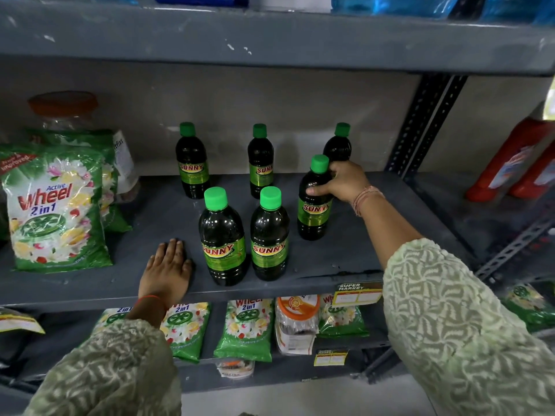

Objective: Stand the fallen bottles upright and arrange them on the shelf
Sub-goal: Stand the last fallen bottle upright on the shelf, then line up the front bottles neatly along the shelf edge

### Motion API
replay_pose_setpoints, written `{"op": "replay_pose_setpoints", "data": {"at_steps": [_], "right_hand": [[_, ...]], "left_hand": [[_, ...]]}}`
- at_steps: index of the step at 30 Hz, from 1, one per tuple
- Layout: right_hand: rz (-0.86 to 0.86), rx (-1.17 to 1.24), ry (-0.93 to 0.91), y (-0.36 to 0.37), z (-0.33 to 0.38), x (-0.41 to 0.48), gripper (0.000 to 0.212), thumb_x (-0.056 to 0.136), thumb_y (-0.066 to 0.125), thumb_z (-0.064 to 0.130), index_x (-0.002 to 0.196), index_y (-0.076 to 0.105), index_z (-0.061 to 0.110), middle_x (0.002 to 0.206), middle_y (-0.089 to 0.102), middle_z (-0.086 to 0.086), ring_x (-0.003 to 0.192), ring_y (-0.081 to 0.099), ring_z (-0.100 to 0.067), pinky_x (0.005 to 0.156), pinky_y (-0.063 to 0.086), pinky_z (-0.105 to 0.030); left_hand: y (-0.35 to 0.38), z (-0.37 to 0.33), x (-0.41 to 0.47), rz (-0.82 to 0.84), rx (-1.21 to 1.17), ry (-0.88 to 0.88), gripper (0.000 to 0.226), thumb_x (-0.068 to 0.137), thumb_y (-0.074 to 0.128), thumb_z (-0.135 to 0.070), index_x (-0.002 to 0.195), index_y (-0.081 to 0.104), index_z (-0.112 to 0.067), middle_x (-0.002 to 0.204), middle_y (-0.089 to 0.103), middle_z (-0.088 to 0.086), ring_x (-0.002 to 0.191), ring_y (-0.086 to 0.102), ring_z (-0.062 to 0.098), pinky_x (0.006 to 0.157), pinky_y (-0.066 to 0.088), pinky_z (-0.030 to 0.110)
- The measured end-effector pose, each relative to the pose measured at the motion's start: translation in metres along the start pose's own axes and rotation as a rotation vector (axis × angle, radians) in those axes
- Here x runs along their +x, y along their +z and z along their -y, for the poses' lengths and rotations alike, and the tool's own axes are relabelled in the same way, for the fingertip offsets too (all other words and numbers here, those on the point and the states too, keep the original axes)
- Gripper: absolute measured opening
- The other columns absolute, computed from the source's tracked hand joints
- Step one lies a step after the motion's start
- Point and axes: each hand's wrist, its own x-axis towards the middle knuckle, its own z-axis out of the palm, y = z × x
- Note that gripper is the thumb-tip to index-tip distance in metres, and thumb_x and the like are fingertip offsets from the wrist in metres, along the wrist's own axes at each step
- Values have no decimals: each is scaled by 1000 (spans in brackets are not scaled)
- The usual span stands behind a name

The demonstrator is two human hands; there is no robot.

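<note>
Several dark bottles with green caps and "SUNNY" labels stand upright on the grey shelf (360,253). Two stand in front: one on the left (223,238) and one beside it (269,235). My right hand (342,181) is wrapped around the shoulder of a third bottle (313,202) further right, which stands upright on the shelf. Three more stand at the back: left (192,162), middle (260,162) and right (338,144), the last partly hidden behind my right hand. My left hand (168,270) lies flat, palm down, on the shelf's front edge, left of the front bottles.
Green "Wheel 2in1" detergent bags (57,208) and a jar with an orange lid (63,108) fill the shelf's left end. A perforated upright post (426,121) bounds the right side, with red bottles (516,163) beyond. More bags and a jar (295,322) sit on the shelf below.
</note>
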Motion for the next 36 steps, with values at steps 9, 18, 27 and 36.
{"op": "replay_pose_setpoints", "data": {"at_steps": [9, 18, 27, 36], "right_hand": [[29, -10, -51, -1, -7, -66, 54, 55, 86, 23, 103, 68, 6, 105, 70, -8, 99, 63, -20, 85, 45, -24], [49, 109, -55, 5, -9, -86, 63, 57, 85, 19, 114, 59, 11, 112, 66, -3, 106, 59, -16, 91, 43, -26], [-49, 236, 29, 82, -84, -117, 109, 43, 90, 32, 133, 31, 15, 127, 52, -3, 122, 48, -22, 104, 40, -36], [-200, 93, -2, 101, -97, -114, 88, 61, 82, 25, 132, 37, 1, 123, 53, -18, 118, 44, -32, 97, 35, -32]], "left_hand": [[1, 0, 0, 1, 5, 4, 55, 97, 24, -29, 145, 5, -10, 158, 4, 8, 146, 2, 26, 120, 7, 39], [1, 3, 1, -49, -161, -13, 50, 96, 30, -24, 142, 21, -5, 154, 21, 15, 143, 16, 32, 118, 14, 43], [26, -120, -136, -242, -789, 75, 73, 73, 43, -68, 113, 54, -9, 109, 51, 6, 104, 45, 18, 89, 39, 33], [34, -191, -91, -299, -946, -355, 82, 72, 74, -24, 137, 29, -2, 144, 37, 19, 132, 37, 35, 104, 38, 45]]}}
